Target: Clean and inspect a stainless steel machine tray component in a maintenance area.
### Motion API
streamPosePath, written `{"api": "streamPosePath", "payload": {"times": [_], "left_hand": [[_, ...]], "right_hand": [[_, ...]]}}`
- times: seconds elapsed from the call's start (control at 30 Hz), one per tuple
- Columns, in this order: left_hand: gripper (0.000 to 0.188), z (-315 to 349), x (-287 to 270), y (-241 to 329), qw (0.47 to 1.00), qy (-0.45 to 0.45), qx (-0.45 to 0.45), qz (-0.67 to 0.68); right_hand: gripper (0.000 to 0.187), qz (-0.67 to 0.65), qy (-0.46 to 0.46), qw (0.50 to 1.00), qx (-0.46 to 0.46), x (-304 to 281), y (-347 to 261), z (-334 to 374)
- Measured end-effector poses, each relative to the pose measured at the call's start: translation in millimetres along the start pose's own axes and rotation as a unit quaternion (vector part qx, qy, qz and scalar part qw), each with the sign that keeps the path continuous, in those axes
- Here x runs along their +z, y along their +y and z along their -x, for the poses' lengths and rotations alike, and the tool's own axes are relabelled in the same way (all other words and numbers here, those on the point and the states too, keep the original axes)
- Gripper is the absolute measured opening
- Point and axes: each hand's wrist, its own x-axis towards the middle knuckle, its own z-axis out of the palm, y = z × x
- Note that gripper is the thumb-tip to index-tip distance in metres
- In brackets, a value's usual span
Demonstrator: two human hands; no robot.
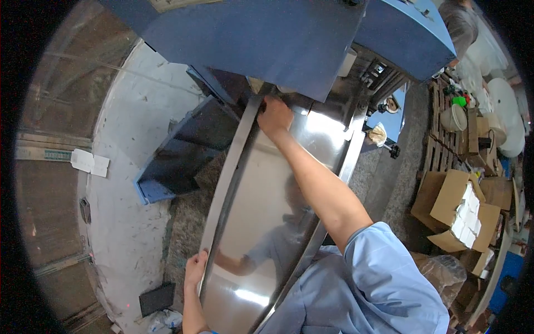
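Observation:
A long, shiny metal bed [261, 189] runs away from me toward a blue machine. Along its left side stands a straight metal side rail [227, 183]. My right hand [276, 117] is closed at the far end of this rail, close under the machine's blue housing [267, 44]; its fingertips are partly hidden. At the near end, my left hand [194, 271] is closed on the rail's outer side, thumb by the top edge. Opposite, a second metal rail [351, 158] borders the bed. The polished surface mirrors my arm and sleeve.
An open blue panel [172, 150] juts out left of the bed, beside a whitish wall [125, 222]. To the right are an adjusting knob [394, 151], a wooden pallet [436, 139] and a cardboard box [439, 206] of white packets. Another person [460, 25] stands at the far right.

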Motion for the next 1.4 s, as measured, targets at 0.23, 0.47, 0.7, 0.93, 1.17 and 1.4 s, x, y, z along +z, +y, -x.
{"api": "streamPosePath", "payload": {"times": [0.23, 0.47, 0.7, 0.93, 1.17, 1.4], "left_hand": [[0.059, -10, 0, -25, 0.999, -0.015, -0.011, 0.034], [0.058, -7, 0, -12, 0.999, -0.022, -0.009, 0.036], [0.057, -4, 2, -7, 0.999, -0.013, -0.024, 0.045], [0.056, -15, 1, -32, 0.997, -0.021, -0.015, 0.068], [0.054, -1, 2, -3, 0.999, -0.001, -0.007, 0.036], [0.055, 9, 3, 20, 0.999, -0.012, -0.008, 0.041]], "right_hand": [[0.026, -0.062, -0.026, 0.997, 0.022, -4, -3, 3], [0.021, -0.078, 0.004, 0.997, -0.001, 14, 16, -9], [0.023, -0.062, 0.008, 0.998, 0.001, -3, 0, 1], [0.027, -0.065, -0.044, 0.997, 0.022, -4, 4, -6], [0.018, -0.069, 0.006, 0.998, 0.007, 4, 5, -4], [0.021, -0.069, 0.005, 0.997, 0.032, 6, 10, -9]]}}
